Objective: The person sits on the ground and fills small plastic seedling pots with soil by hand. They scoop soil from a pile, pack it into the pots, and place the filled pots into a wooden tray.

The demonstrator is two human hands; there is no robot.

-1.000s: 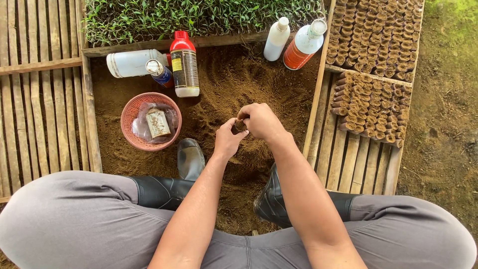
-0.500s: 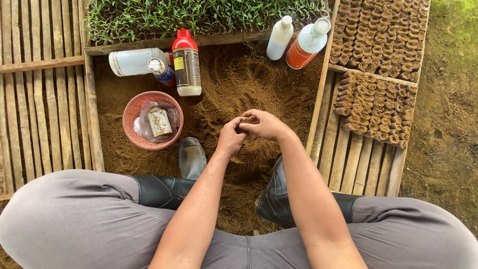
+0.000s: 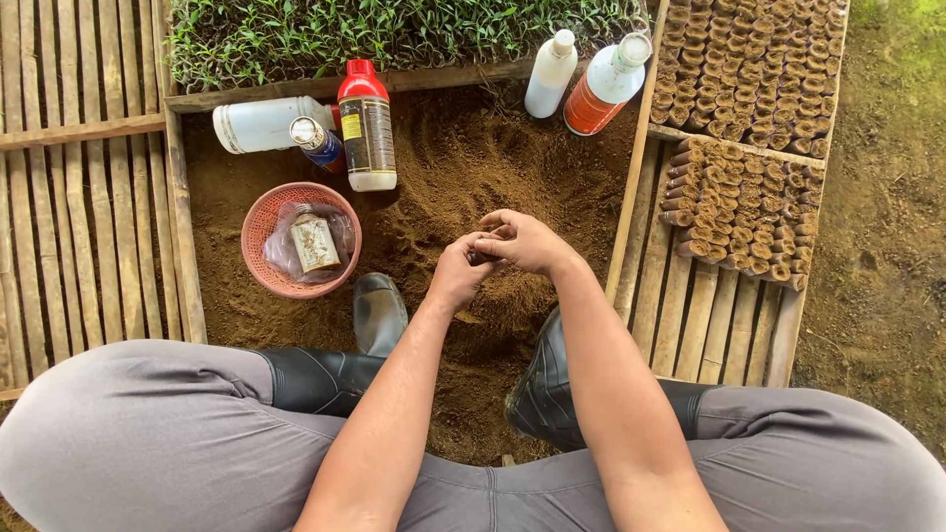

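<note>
My left hand and my right hand meet over a heap of brown soil. Together they pinch a small dark soil-filled pot, mostly hidden between the fingers. My left hand cups it from below and my right-hand fingers press on its top. My black rubber boots rest on the soil below the hands.
A pink basket holding a bagged small bottle sits at the left on the soil. Several bottles, among them a red-capped one and an orange one, stand at the back. Rows of filled soil pots lie on bamboo slats at right. Seedlings grow behind.
My hands shifted slightly down from a second ago, and my right-hand fingers now press over the small pot instead of closing around it.
</note>
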